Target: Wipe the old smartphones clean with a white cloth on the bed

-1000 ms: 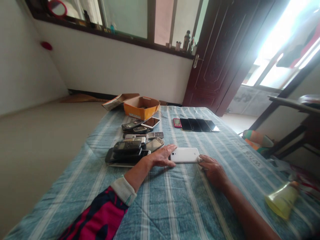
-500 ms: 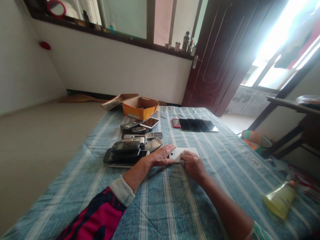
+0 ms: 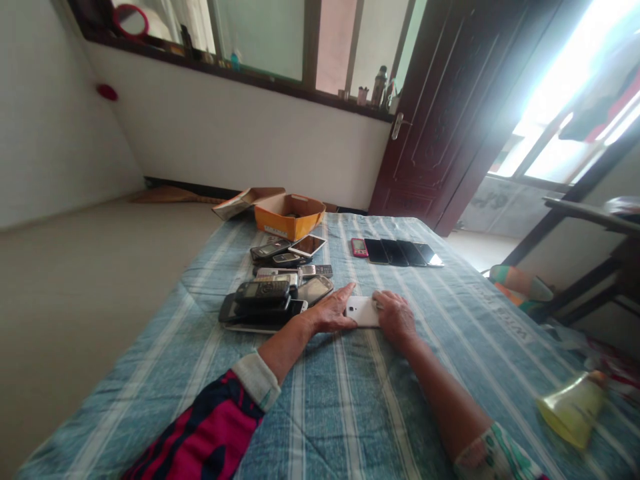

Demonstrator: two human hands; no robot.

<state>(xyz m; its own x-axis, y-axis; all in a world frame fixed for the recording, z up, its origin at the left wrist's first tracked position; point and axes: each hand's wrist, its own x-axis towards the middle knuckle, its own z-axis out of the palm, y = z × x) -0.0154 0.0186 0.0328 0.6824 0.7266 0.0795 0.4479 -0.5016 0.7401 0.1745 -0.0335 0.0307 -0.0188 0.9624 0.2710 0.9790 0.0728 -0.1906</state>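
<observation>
A white smartphone lies back up on the striped cloth, its camera toward the left end. My right hand has its fingers closed over the phone's right end and covers that part. At the left end is my left hand, thumb and forefinger spread apart, the thumb by the near corner. Just left of that hand lies a pile of old mobile phones, with a black keypad phone on top and a grey phone at its right side.
Several dark smartphones overlap in a row beside a pink phone. Behind the pile stand a white tablet-like phone and an open orange box. A yellow translucent object lies at the right on the striped cloth.
My right hand has shifted to wrap the white phone's right end, where before its fingers rested on the phone's back. The view has turned slightly left. My left hand stays at the phone's left end.
</observation>
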